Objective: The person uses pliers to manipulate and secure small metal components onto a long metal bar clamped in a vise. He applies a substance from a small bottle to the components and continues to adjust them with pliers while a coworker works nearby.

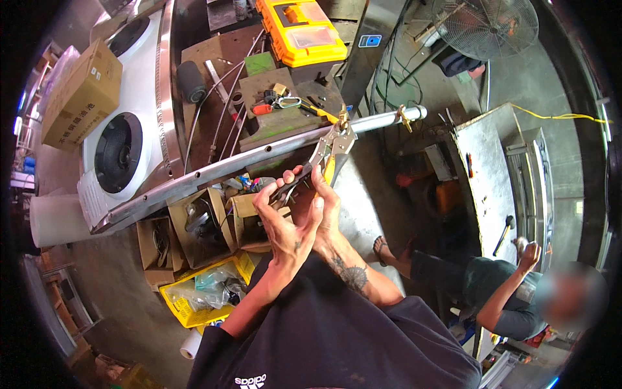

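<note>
In front of me, a pair of metal locking pliers is at a brass fitting on a long silver pipe. My left hand is closed around the pliers' dark handles. Pressed close beside it, my right hand has its fingers bent against the same handles. A yellow handle shows next to the right fingers; its lower end is hidden by the hand. Farther right along the pipe sits a second brass fitting.
Behind the pipe, a bench plate carries small tools and a yellow toolbox. A white burner unit with a carton stands left. Open cardboard boxes and a yellow crate sit below. Another person works at right.
</note>
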Tool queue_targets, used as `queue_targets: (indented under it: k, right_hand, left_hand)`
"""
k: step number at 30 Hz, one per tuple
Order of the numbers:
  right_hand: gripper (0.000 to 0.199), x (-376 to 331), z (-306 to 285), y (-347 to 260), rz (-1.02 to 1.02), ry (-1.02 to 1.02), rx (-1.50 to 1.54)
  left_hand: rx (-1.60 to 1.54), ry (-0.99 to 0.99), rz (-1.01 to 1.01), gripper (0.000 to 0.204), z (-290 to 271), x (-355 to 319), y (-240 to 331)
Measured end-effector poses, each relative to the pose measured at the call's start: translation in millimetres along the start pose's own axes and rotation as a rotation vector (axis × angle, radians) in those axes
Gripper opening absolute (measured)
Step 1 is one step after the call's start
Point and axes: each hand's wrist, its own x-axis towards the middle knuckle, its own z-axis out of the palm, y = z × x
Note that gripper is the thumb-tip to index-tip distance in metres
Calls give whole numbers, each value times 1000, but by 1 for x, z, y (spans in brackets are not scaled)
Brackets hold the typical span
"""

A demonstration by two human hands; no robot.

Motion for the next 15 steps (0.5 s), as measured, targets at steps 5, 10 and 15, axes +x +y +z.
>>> queue_targets:
  k: [5,10,15]
  right_hand:
    - [29,24,6,29,-123,24,58]
    - [23,45,29,43,-123,46,198]
    - [25,52,13,42,-117,-14,172]
  left_hand:
    - [-71,-39,-85,73,-23,16,-3]
    - [16,-56,-163,62,-39,55,-10]
    - [-53,71,-44,44,-18,59,-8]
